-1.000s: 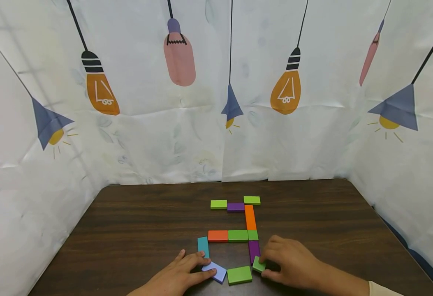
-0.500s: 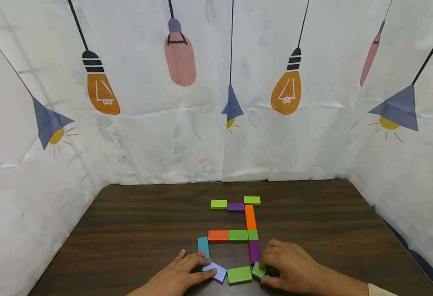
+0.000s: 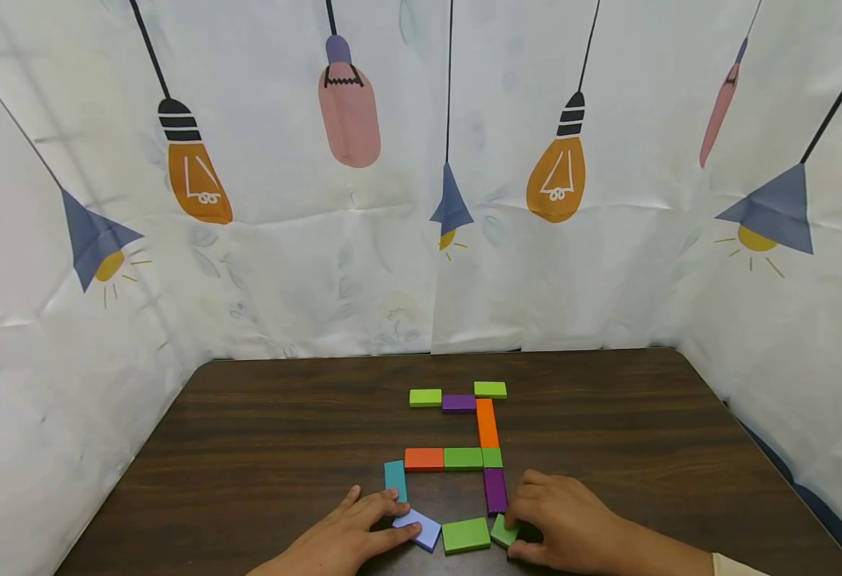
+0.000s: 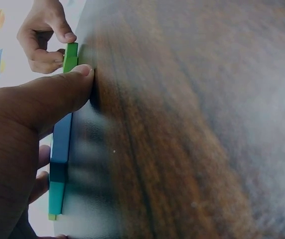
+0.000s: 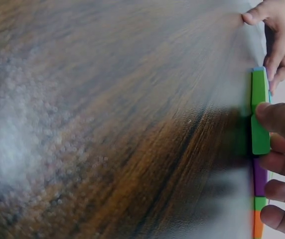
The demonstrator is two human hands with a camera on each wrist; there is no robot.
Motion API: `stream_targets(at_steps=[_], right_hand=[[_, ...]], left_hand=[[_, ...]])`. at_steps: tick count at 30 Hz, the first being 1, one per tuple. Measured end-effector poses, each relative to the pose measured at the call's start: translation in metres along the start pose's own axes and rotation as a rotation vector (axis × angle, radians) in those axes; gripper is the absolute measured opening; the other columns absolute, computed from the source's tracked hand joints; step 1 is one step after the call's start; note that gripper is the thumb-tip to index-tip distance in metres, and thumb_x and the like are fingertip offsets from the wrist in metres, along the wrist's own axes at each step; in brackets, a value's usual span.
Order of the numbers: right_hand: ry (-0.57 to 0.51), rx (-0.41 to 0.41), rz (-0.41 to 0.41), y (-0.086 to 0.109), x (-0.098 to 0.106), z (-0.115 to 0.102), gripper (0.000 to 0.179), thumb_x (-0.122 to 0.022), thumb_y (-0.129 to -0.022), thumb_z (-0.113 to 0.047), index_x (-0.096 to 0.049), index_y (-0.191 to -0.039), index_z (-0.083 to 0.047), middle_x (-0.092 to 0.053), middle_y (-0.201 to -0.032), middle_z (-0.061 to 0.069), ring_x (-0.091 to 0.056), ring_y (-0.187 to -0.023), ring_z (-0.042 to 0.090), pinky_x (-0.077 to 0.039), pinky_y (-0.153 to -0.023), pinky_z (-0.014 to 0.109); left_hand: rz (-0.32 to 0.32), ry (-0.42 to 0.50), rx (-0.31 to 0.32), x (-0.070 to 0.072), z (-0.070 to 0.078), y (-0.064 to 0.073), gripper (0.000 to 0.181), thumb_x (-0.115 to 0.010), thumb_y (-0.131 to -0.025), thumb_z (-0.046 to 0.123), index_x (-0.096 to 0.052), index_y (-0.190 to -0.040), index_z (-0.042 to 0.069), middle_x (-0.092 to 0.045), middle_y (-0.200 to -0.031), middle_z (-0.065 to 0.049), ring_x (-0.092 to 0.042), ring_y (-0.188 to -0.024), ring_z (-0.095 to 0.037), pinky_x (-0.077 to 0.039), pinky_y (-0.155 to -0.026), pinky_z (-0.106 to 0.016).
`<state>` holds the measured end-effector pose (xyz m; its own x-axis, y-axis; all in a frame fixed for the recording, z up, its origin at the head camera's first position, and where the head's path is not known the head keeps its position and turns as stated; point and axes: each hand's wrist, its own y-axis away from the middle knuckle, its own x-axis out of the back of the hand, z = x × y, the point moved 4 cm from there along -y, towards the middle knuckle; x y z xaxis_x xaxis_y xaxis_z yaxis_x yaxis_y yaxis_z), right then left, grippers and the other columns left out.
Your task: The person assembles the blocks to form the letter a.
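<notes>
My left hand (image 3: 352, 530) lies spread over a light blue block (image 3: 426, 538), thumb and forefinger resting on its top. In the left wrist view the thumb (image 4: 58, 99) reaches out straight. My right hand (image 3: 564, 516) pinches a small green block (image 3: 501, 530) between thumb and fingertips, partly covering it. This block sits tilted at the near end of a purple block (image 3: 495, 490). A larger green block (image 3: 465, 536) lies between the light blue one and the pinched one. In the right wrist view, the pinched block (image 5: 260, 137) sits right against the larger green block (image 5: 258, 89).
A teal block (image 3: 395, 478), a red-orange block (image 3: 424, 459) and green blocks (image 3: 462, 458) continue the outline on the dark wooden table (image 3: 284, 432). Farther back lie an orange block (image 3: 488, 424), a purple block (image 3: 459, 404) and two green ones (image 3: 489, 390). A printed white cloth (image 3: 284, 280) hangs behind.
My right hand has drawn the small green block slightly toward me and turned it, uncovering the near end of the purple block. The left hand and other blocks look unmoved.
</notes>
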<state>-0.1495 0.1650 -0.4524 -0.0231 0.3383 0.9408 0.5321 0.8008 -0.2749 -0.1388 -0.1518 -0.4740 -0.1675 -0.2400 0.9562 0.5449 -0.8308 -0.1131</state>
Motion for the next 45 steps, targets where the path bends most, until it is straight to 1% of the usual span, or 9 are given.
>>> stream_targets(at_steps=[15, 18, 20, 24, 27, 33, 39, 42, 45], right_hand=[[0.005, 0.009, -0.022, 0.0, -0.001, 0.0, 0.019, -0.073, -0.094, -0.048, -0.072, -0.099, -0.029, -0.059, -0.096, -0.021, -0.05, -0.089, -0.002, -0.047, -0.069, 0.018], [0.004, 0.026, 0.006, -0.002, 0.002, 0.0, 0.021, -0.075, -0.092, -0.049, -0.072, -0.098, -0.029, -0.058, -0.095, -0.021, -0.047, -0.087, -0.003, -0.042, -0.067, 0.013], [0.017, 0.044, 0.047, -0.005, 0.006, 0.001, 0.022, -0.076, -0.091, -0.051, -0.072, -0.096, -0.029, -0.057, -0.093, -0.021, -0.047, -0.085, -0.003, -0.039, -0.066, 0.01], [0.05, 0.054, 0.134, -0.014, 0.02, 0.009, 0.021, -0.077, -0.09, -0.05, -0.071, -0.092, -0.029, -0.057, -0.09, -0.021, -0.048, -0.084, -0.002, -0.041, -0.066, 0.01], [0.069, 0.018, 0.159, -0.021, 0.031, 0.021, 0.019, -0.077, -0.09, -0.047, -0.07, -0.091, -0.03, -0.059, -0.092, -0.021, -0.052, -0.086, -0.001, -0.046, -0.066, 0.015], [0.109, -0.094, 0.157, -0.033, 0.043, 0.052, 0.015, -0.08, -0.089, -0.037, -0.073, -0.098, -0.026, -0.065, -0.099, -0.017, -0.059, -0.094, 0.007, -0.053, -0.066, 0.024], [0.151, -0.223, 0.127, -0.046, 0.045, 0.091, 0.022, -0.077, -0.092, -0.03, -0.074, -0.111, -0.019, -0.068, -0.113, -0.006, -0.061, -0.107, 0.018, -0.055, -0.065, 0.029], [0.149, -0.28, 0.112, -0.051, 0.044, 0.108, 0.026, -0.076, -0.093, -0.029, -0.074, -0.116, -0.017, -0.068, -0.118, -0.004, -0.061, -0.113, 0.021, -0.057, -0.07, 0.035], [0.126, -0.306, 0.086, -0.057, 0.041, 0.121, 0.03, -0.075, -0.094, -0.027, -0.072, -0.121, -0.014, -0.067, -0.122, -0.001, -0.06, -0.116, 0.024, -0.057, -0.073, 0.04]], left_hand=[[0.013, -0.017, -0.004, 0.0, 0.001, 0.0, 0.074, -0.055, -0.094, 0.07, -0.044, -0.157, 0.033, -0.045, -0.153, 0.002, -0.041, -0.144, -0.029, -0.041, -0.098, -0.071], [0.009, -0.016, -0.003, 0.0, 0.001, 0.0, 0.074, -0.054, -0.094, 0.07, -0.043, -0.157, 0.033, -0.045, -0.153, 0.002, -0.04, -0.145, -0.028, -0.041, -0.098, -0.071], [0.007, -0.015, -0.002, 0.0, 0.001, 0.001, 0.074, -0.054, -0.094, 0.07, -0.043, -0.157, 0.034, -0.045, -0.153, 0.002, -0.04, -0.145, -0.028, -0.041, -0.098, -0.071], [0.009, -0.01, 0.001, 0.0, 0.0, 0.001, 0.074, -0.055, -0.094, 0.07, -0.043, -0.157, 0.034, -0.044, -0.153, 0.003, -0.04, -0.145, -0.028, -0.04, -0.098, -0.071], [0.012, -0.008, 0.0, 0.001, 0.001, 0.001, 0.074, -0.055, -0.094, 0.07, -0.044, -0.157, 0.034, -0.044, -0.153, 0.004, -0.039, -0.145, -0.028, -0.04, -0.098, -0.071], [0.005, -0.008, 0.005, 0.003, 0.002, 0.0, 0.074, -0.055, -0.093, 0.071, -0.044, -0.156, 0.034, -0.043, -0.153, 0.005, -0.039, -0.146, -0.027, -0.039, -0.1, -0.071], [0.004, -0.013, 0.008, 0.003, 0.003, 0.0, 0.075, -0.055, -0.092, 0.072, -0.043, -0.156, 0.035, -0.043, -0.153, 0.005, -0.039, -0.146, -0.027, -0.039, -0.1, -0.071], [0.005, -0.012, 0.005, 0.003, 0.003, 0.0, 0.075, -0.055, -0.092, 0.072, -0.043, -0.157, 0.034, -0.043, -0.153, 0.005, -0.039, -0.146, -0.028, -0.039, -0.101, -0.07], [0.008, -0.016, 0.001, 0.003, 0.004, 0.0, 0.075, -0.055, -0.093, 0.071, -0.044, -0.157, 0.034, -0.044, -0.153, 0.004, -0.039, -0.145, -0.028, -0.04, -0.1, -0.07]])
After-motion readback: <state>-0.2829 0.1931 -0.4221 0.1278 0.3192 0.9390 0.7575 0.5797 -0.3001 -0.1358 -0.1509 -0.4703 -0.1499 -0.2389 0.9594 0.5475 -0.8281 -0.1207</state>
